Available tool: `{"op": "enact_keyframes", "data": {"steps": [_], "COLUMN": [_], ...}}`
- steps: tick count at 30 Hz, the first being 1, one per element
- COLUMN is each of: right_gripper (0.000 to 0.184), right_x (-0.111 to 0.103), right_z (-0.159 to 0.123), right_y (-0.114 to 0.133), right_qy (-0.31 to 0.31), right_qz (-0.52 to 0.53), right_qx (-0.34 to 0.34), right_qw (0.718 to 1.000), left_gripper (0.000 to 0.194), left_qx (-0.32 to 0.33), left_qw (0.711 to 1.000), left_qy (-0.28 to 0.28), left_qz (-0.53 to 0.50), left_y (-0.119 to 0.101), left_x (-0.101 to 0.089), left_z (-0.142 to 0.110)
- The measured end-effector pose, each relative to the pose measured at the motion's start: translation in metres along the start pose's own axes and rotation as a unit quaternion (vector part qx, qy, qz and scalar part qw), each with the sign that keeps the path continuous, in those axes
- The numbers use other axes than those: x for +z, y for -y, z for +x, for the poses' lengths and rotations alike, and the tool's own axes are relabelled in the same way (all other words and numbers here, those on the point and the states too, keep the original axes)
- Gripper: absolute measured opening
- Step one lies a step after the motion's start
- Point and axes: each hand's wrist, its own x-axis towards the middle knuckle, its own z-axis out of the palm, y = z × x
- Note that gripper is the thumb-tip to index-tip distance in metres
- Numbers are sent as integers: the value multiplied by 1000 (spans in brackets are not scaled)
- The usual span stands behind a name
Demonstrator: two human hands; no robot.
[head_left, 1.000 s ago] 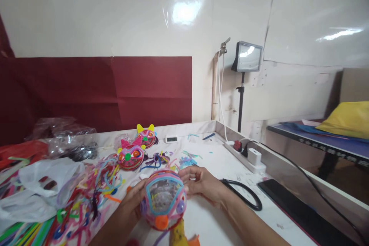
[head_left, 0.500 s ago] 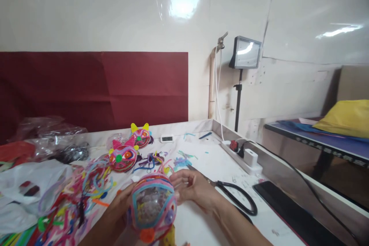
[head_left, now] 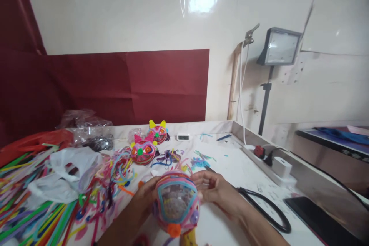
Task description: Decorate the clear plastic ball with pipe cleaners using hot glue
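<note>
Between my hands is a round craft piece, clear in the middle and wrapped with pink, red and blue fuzzy strips. It has an orange round piece at its lower edge and a purple one at its lower right. My left hand grips its left side, the fingers partly hidden behind it. On the right edge, my right hand holds it with curved fingers and thumb. Farther back stand two similar decorated pieces, one with pink ears and one with yellow ears. Black-handled scissors lie beside my right forearm.
Many coloured fuzzy sticks and a white plastic bag cover the table's left side. A small white digital display stands at the back. On the right are a power strip and a dark phone-like slab.
The view has swung left, so everything sits farther right and more of the stick pile shows. Both hands keep hold of the round craft piece.
</note>
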Motion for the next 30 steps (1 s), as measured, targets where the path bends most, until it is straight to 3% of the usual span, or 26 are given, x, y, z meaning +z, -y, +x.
{"op": "enact_keyframes", "data": {"steps": [3, 7, 16, 21, 27, 30], "right_gripper": [48, 48, 46, 45, 11, 12], "right_x": [-1, -1, 5, 2, -7, -12], "right_z": [0, 1, -3, -2, 4, 6], "right_y": [0, 1, 10, 9, 3, 0], "right_qy": [7, 6, -9, -5, 16, 23], "right_qz": [-7, -9, -9, -11, -16, -17], "right_qx": [-1, -7, -7, -2, 1, 3], "right_qw": [1000, 1000, 1000, 1000, 1000, 1000], "left_gripper": [55, 46, 39, 39, 36, 36], "left_qx": [24, 35, 24, 24, 28, 34], "left_qw": [997, 996, 999, 999, 1000, 999], "left_qy": [37, 36, 14, 14, -7, -7], "left_qz": [68, 76, 35, 15, 4, 0], "left_y": [-4, -6, 2, 1, 1, 2], "left_x": [6, 12, -8, -7, 3, 7], "left_z": [-2, -6, -1, -2, -3, -3]}}
